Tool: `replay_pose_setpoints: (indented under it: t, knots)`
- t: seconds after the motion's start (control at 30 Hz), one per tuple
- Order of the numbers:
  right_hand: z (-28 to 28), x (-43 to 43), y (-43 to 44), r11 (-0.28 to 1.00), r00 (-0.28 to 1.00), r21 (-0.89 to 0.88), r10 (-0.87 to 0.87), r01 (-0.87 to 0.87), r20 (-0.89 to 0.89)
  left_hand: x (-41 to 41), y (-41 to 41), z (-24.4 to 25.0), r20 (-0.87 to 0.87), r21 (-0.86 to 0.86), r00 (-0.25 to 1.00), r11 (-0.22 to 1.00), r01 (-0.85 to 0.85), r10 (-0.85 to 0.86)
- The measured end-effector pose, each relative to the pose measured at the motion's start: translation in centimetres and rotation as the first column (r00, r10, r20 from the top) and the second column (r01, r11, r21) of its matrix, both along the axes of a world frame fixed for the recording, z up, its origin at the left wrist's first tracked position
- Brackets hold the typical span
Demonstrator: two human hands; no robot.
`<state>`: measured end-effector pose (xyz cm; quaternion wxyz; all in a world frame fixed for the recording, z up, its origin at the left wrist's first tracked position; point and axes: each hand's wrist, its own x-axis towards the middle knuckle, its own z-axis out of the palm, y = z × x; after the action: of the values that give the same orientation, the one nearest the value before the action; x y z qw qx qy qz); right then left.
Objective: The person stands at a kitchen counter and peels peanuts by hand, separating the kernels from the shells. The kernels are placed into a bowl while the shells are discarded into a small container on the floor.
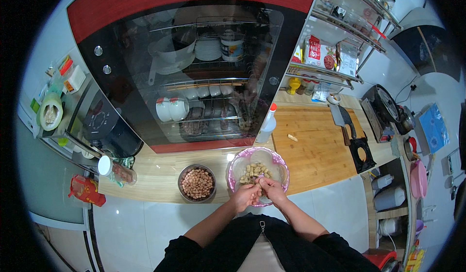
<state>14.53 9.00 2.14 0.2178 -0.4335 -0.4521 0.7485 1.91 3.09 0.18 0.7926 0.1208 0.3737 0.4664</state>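
Observation:
A pink-rimmed plastic basin (234, 159) stands on the counter before me, with unshelled peanuts (256, 170) in it. Over its near part my left hand (247, 195) and my right hand (272, 189) meet at the fingertips. They pinch something small between them, which looks like a peanut; the fingers cover most of it. To the left, a steel bowl (181, 189) holds many shelled peanuts (197, 184) with pinkish skins. One unshelled peanut or piece of shell (292, 137) lies on the wooden cutting board (313, 162) at the right.
A glass-fronted dish cabinet (204, 147) rises behind the basin. A white bottle with a red cap (267, 126) stands beside it. Knives (346, 121) lie at the board's far right. A white-lidded jar (120, 172) lies at the counter's left, near a red bag (87, 190).

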Motion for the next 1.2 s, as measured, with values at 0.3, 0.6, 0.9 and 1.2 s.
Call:
replay_pose_setpoints:
  t: [0.3, 0.6, 0.9, 1.2]
  knots:
    - [-3.3, 0.1, 0.5, 0.962, 0.983, 0.256, 0.049, -0.095, 0.180, -0.3, -0.3, -0.1, -0.052, -0.058, 0.998, 0.998, -0.034, 0.031]
    - [0.6, -0.1, 0.5, 0.990, 0.978, 0.054, 0.123, -0.134, 0.170, -0.8, -0.2, 1.0, -0.019, -0.054, 0.990, 0.989, -0.137, 0.136]
    - [-3.8, 0.5, 0.7, 0.968, 0.979, 0.164, 0.174, -0.190, 0.108, -0.7, 0.0, 1.2, 0.030, 0.016, 0.998, 0.998, -0.056, 0.056]
    - [0.8, -0.3, -0.7, 0.998, 0.992, 0.011, 0.065, -0.067, 0.109, -0.6, 0.2, 1.6, -0.029, 0.035, 0.999, 0.999, -0.039, 0.040]
